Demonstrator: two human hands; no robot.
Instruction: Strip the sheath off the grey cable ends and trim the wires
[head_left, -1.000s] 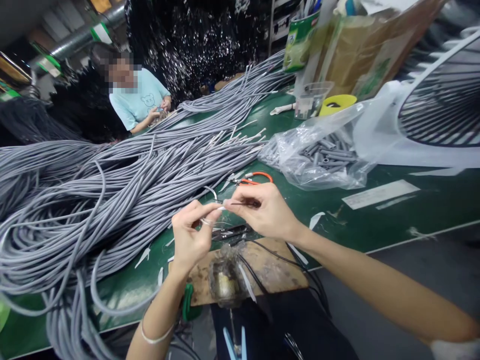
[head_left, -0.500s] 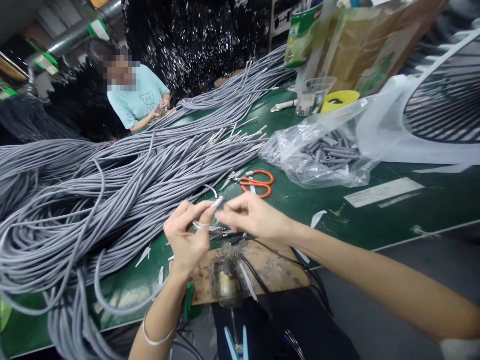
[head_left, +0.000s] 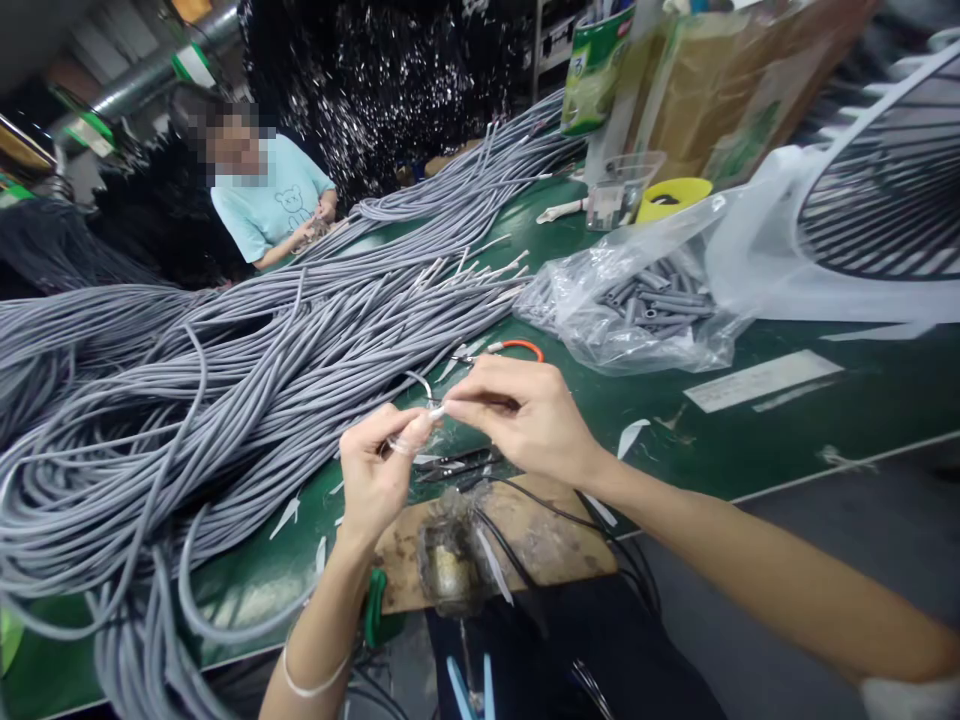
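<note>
Left hand [head_left: 379, 468] and right hand [head_left: 525, 415] meet low over green worktop [head_left: 750, 440]. Fingers [head_left: 416, 425] of both pinched tight on small white piece [head_left: 436, 410], maybe wire tip or sleeve, too blurry to call. Wooden board [head_left: 525, 540] right below hands. Orange scissors [head_left: 517, 347] just behind right hand. Grey cables [head_left: 225, 370] heaped on left, plastic bag [head_left: 645, 310] of tube bits off to right.

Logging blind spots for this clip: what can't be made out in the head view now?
Head view only.
Small pale piece pinched by left hand and right hand: tiny, blurred, partly covered by fingertips.
Orange-handled scissors: mostly hidden behind the right hand.
Grey tube pieces: count obscured by the crinkled plastic bag.
Green can: top cut off by the upper edge.
</note>
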